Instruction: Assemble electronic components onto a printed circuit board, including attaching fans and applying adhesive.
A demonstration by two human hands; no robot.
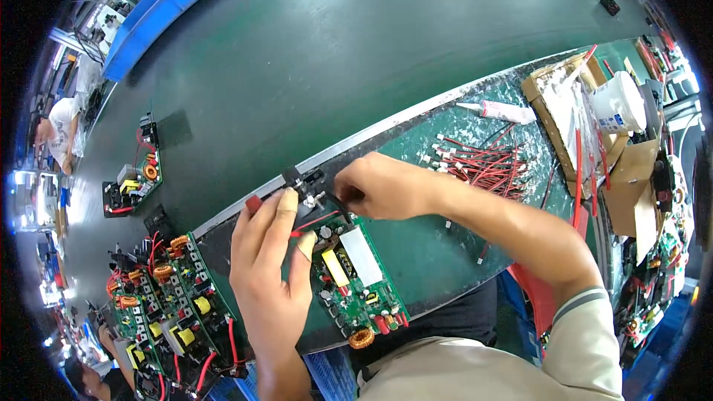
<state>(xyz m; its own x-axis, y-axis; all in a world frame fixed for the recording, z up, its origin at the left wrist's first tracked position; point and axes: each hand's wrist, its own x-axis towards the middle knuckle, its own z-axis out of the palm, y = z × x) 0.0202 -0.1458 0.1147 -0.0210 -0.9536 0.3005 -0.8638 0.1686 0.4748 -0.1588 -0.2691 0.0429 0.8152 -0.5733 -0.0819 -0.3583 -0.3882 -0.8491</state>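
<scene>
The circuit board is laid at the near edge of the counter, presumably for reach. The black connector is apparently steadied by the left hand, thumb and fingertips apart; whether the black lead is clamped by the right hand cannot be told.

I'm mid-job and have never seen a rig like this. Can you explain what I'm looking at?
No machine here, just a person working bare-handed. The one picture comes from a wide fisheye camera on their head, looking down, so straight edges bend. The left hand and right hand are at a small black part by the upper end of a green circuit board; their exact grip is hidden. On the green work surface lie red-and-black wires and a whitish tube; other boards are at the left.
</scene>
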